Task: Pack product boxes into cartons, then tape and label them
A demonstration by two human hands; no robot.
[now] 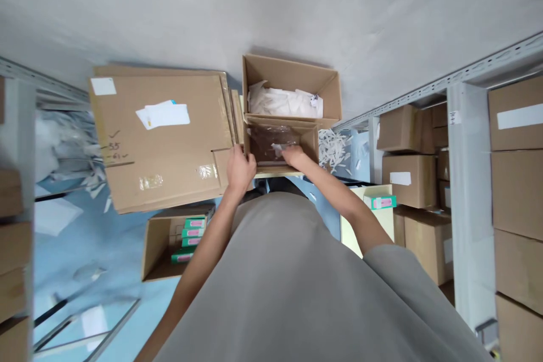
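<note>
A small open cardboard box stands in front of me, with dark, shiny plastic inside. At its left rim, my left hand is closed on the box edge, close beside the stack of flattened cartons. My right hand reaches into the box with fingers together. A small whitish piece shows at its fingertips; whether it is paper or plastic I cannot make out. Directly behind stands a larger open box holding crumpled white paper.
Lower left, an open carton holds several green-and-pink packs. Another green pack lies at right on a pale yellow surface. Shelves of cartons flank the right side. White paper strips are scattered beyond the boxes.
</note>
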